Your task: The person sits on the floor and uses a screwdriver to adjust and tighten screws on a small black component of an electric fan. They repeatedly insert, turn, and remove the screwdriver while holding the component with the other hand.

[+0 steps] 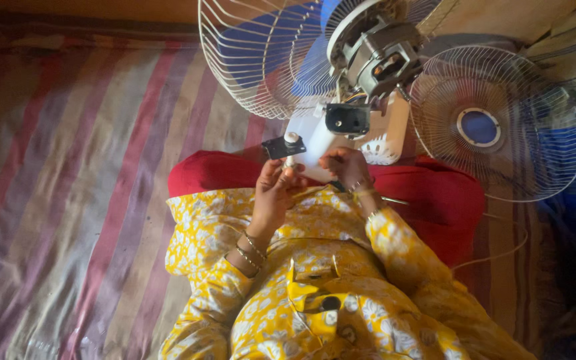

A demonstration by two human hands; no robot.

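My left hand (271,193) is closed on a small black switch plate with a white knob (285,145), just left of the white fan base (328,137). My right hand (346,167) grips the lower edge of this base, with the motor (378,57) above.

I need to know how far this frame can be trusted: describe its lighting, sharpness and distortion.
Head view: warm, dim light; the right edge sinks into shadow past the detached fan guard. The hands, left hand and right hand, are fairly sharp; the white fan body looks bright, not blown out. Wide-lens bending at the edges.
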